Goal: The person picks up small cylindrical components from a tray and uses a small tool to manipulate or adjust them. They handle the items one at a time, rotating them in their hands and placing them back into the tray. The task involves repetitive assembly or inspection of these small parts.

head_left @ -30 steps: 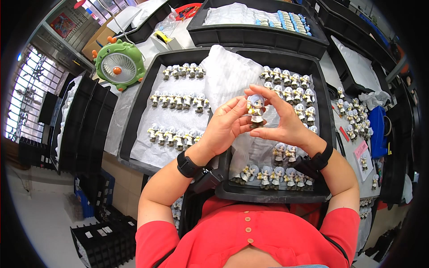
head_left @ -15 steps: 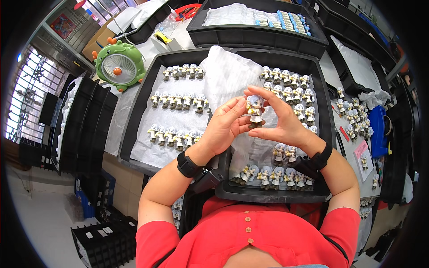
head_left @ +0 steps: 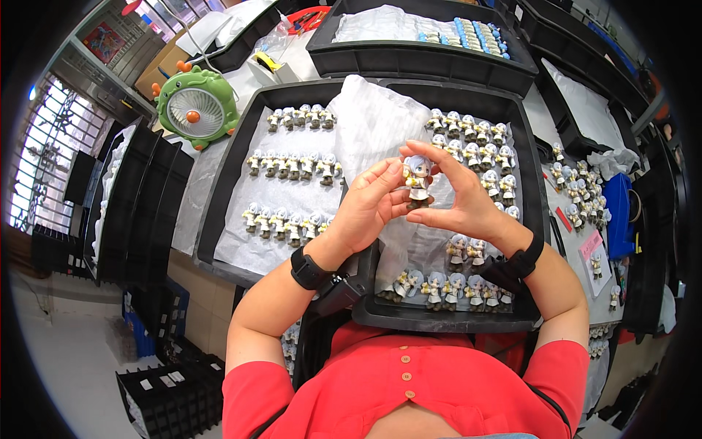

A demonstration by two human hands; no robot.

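A small figurine (head_left: 417, 181) with pale blue-grey hair, a white outfit and dark boots stands upright between my two hands, above the trays. My left hand (head_left: 374, 201) has its fingers closed on the figurine's left side. From the right, my right hand (head_left: 462, 192) curves round it, index finger near the head and thumb by the boots. Beneath my hands lies the right black tray (head_left: 537, 212), lined with white sheeting and holding rows of similar figurines. The left black tray (head_left: 207, 227) holds three rows of them on white paper.
A crumpled white sheet (head_left: 380, 117) drapes over the rim between the trays. At the left stands a green fan (head_left: 194, 106). Farther back is a black tray (head_left: 417, 57) with blue and white pieces. Loose figurines (head_left: 578, 190) and a blue bin (head_left: 619, 212) sit at right.
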